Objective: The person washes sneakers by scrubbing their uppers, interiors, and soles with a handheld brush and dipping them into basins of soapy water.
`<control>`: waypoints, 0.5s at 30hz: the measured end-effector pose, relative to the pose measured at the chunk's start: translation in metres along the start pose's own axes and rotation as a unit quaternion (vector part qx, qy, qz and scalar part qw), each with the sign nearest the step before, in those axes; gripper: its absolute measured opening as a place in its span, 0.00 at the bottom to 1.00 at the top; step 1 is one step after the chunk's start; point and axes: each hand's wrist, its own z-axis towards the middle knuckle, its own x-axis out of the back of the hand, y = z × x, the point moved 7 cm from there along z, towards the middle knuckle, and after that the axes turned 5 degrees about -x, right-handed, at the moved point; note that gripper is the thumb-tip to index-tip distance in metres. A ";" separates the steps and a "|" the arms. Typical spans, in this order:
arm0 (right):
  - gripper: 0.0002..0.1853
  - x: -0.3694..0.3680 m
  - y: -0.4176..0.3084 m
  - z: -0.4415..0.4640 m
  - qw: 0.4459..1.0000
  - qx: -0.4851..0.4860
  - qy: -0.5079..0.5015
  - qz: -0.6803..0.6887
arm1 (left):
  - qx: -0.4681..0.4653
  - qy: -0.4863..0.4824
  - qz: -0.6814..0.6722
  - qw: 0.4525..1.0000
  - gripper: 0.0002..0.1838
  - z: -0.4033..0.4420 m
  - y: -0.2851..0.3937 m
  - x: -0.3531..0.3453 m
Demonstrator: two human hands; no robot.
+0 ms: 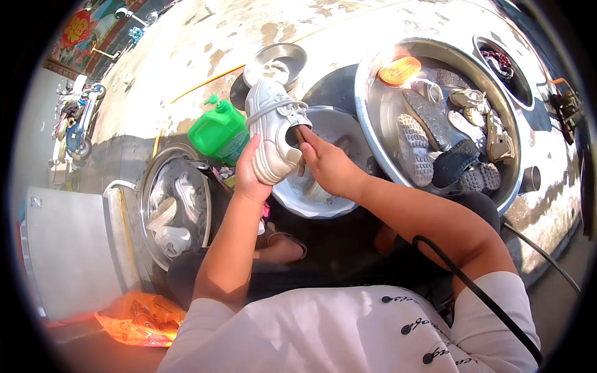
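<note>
A white lace-up shoe (270,133) is held up over the near left edge of a pale basin (329,208). My left hand (250,171) grips the shoe from its left side, near the heel. At the shoe's opening, my right hand (329,165) is closed around a brown, handle-like object (301,166), mostly hidden by the fingers and the shoe. Inside the pale basin, partly covered by my right hand, lies another light-coloured item (318,189).
A green jug (217,132) stands left of the shoe. The large metal tub (367,133) at right holds several shoes; a metal basin (146,202) at left holds white shoes. A small metal bowl (297,55) sits beyond. An orange bag (142,318) lies lower left.
</note>
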 end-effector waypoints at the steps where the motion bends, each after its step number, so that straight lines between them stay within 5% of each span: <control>1: 0.26 -0.002 -0.001 -0.011 1.000 0.004 -0.005 0.011 | -0.013 0.000 0.004 1.000 0.24 -0.001 0.004 0.000; 5: 0.26 -0.007 0.001 -0.007 0.998 -0.013 -0.065 0.004 | -0.051 -0.008 0.005 0.999 0.24 0.008 0.020 0.010; 8: 0.26 0.013 0.026 0.029 0.998 -0.042 -0.007 0.053 | -0.087 0.020 0.067 0.994 0.22 0.007 -0.004 -0.004; 10: 0.25 -0.012 0.034 0.012 0.997 -0.017 0.034 0.074 | -0.011 0.000 0.028 1.000 0.23 0.004 -0.001 -0.001; 12: 0.25 -0.014 0.002 -0.030 0.974 -0.153 -0.060 0.155 | -0.027 -0.002 0.042 0.999 0.24 0.003 0.012 0.003; 15: 0.26 -0.012 0.018 -0.006 0.980 -0.133 -0.084 0.125 | -0.030 0.011 0.037 0.999 0.24 0.008 0.018 0.011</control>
